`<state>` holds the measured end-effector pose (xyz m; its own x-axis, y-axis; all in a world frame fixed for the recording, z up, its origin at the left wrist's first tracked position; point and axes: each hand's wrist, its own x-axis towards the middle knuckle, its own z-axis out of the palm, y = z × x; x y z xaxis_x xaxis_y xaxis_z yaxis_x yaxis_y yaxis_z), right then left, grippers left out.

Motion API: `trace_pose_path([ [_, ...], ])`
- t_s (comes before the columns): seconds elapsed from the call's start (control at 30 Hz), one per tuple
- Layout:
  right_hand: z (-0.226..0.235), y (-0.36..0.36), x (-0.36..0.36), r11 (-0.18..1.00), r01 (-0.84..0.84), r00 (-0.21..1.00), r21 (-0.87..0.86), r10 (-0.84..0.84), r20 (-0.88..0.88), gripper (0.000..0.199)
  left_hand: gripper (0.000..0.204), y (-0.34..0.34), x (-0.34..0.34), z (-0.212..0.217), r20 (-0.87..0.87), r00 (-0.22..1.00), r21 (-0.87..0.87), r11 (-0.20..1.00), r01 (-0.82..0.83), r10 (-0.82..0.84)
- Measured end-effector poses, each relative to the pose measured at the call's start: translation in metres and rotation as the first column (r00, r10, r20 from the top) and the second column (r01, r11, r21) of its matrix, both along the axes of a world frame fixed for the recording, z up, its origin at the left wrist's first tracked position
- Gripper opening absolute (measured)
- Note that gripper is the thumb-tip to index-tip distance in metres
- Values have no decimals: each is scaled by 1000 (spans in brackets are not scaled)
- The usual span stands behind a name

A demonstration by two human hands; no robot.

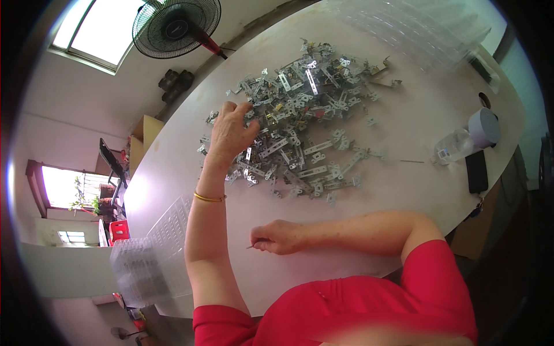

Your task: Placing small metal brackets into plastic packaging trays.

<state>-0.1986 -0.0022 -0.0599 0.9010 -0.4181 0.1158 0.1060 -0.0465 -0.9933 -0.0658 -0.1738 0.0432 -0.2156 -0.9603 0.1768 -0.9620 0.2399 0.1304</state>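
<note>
A heap of small silvery metal brackets point(300, 109), some with brass-coloured bits, is spread over the pale round table point(369, 196). My left hand point(232, 128), with a gold bangle point(209, 198) on its wrist, reaches over the heap's left side. Its thumb and fingers are apart, and no piece shows held between them; the fingertips touch or hover just over the brackets. Closer to me, my right hand point(280, 236) rests on the table with its fingers closed. A small thin metal piece point(250, 247) sticks out of that grip; the rest of it is hidden.
Stacked clear plastic trays point(138, 268) stand at the left edge, more clear trays point(421, 29) at the far right. A clear bottle point(456, 145), a dark phone-like object point(477, 172) and a thin rod point(412, 161) lie at right. A fan point(176, 27) stands beyond the table.
</note>
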Motion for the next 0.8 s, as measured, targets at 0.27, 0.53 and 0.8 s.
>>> trace_pose_path([
  [0.27, -4, 3, 1, 998, 7, 1000, -65, -7, 6, 13, 33, 26, 2, 0, 17, 999, -83, 995, -47, 49],
  [0.53, -3, 1, -1, 998, 32, 997, -53, -28, 73, 14, 26, 64, 4, 8, -137, 989, -182, 980, -78, 54],
  [0.8, 3, 1, -4, 1000, 5, 999, -13, -4, 46, 13, 26, 105, 8, 6, -173, 980, -247, 959, -137, 95],
])
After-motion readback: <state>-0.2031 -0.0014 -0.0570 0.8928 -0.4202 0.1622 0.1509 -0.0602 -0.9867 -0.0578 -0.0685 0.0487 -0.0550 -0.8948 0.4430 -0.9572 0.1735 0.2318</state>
